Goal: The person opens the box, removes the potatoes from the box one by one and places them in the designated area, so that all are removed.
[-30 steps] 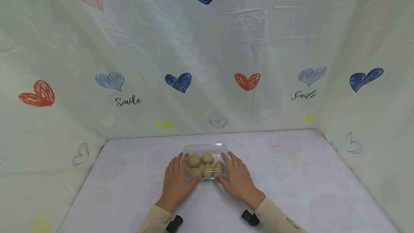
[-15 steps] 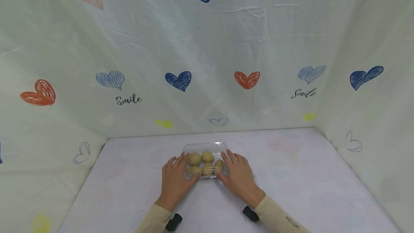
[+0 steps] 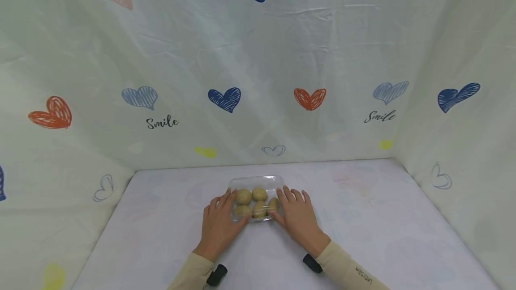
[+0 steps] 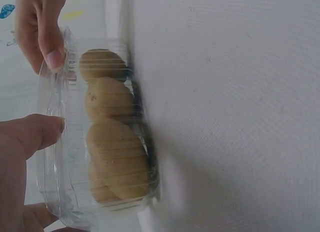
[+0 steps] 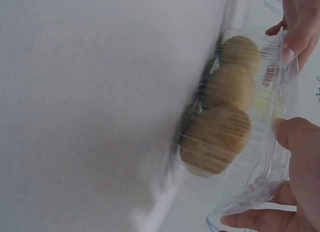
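Note:
A clear plastic container with a ribbed wall stands on the table, holding several potatoes. My left hand grips its left side, the thumb on the near rim and the fingers along the side. Mirroring it, my right hand holds the right side, its thumb at the near right rim. Through the ribbed wall, potatoes show in a row in the left wrist view. The right wrist view shows a large brownish potato nearest that hand. The fingers partly hide both ends of the container.
A pale cloth with faint prints covers the table. Behind it and along both sides hangs a white curtain printed with hearts and "Smile". A small black device sits at the left wrist, and another black device at the right.
The head view has shifted slightly. Both hands stay on the container, with the right thumb a touch farther in over the near rim. The potatoes look unmoved.

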### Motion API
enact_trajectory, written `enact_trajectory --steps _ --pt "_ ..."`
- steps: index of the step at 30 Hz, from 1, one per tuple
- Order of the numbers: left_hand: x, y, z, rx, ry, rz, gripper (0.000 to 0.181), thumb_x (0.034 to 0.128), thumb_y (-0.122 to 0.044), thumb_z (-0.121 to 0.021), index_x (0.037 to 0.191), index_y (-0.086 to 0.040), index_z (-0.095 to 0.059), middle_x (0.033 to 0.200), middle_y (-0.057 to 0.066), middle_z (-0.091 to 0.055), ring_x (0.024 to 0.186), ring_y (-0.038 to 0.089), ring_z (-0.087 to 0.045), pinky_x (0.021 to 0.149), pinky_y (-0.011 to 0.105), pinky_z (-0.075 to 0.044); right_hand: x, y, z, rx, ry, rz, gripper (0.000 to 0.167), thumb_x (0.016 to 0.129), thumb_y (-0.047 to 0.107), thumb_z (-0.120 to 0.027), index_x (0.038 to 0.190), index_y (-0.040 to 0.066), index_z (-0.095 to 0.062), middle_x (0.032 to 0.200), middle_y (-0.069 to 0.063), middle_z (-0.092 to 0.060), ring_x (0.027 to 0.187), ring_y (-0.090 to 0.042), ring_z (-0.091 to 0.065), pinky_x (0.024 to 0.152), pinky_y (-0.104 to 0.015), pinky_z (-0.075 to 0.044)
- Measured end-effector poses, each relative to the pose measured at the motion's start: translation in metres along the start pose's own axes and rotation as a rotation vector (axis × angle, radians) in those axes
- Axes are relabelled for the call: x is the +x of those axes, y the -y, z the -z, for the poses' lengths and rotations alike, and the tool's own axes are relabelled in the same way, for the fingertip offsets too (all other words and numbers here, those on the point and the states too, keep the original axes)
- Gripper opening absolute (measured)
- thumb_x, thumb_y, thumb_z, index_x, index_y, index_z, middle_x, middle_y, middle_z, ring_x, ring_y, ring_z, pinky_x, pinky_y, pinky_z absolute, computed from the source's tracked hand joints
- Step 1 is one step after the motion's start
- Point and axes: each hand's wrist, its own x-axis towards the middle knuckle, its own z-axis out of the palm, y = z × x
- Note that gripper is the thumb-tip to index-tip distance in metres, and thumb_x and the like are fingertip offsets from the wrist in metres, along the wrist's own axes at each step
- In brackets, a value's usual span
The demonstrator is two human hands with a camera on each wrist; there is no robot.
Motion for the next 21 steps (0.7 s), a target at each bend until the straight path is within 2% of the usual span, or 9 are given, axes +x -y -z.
enact_trajectory --steps 12,21 --pt "0.0003 -0.0005 0.0018 -0.004 0.053 0.023 0.077 0.0871 -0.044 -0.082 0.15 -0.006 -0.057 0.153 0.018 -0.057 0.128 0.042 -0.055 0.103 0.061 -0.046 0.0026 -0.0017 0.0039 -0.069 -0.023 0.056 0.064 0.093 0.052 -0.073 0.134 0.004 -0.067 0.13 -0.017 -0.071 0.118 -0.035 -0.066 0.101 -0.052 -0.054" --pt "-0.0013 -0.0007 0.0016 -0.024 0.057 0.03 0.078 0.0877 -0.044 -0.082 0.151 -0.006 -0.056 0.154 0.019 -0.055 0.127 0.043 -0.055 0.103 0.061 -0.046 0.0015 -0.0015 0.0034 -0.101 -0.028 0.072 0.063 0.092 0.052 -0.073 0.133 0.005 -0.068 0.129 -0.016 -0.071 0.117 -0.033 -0.065 0.101 -0.05 -0.054"
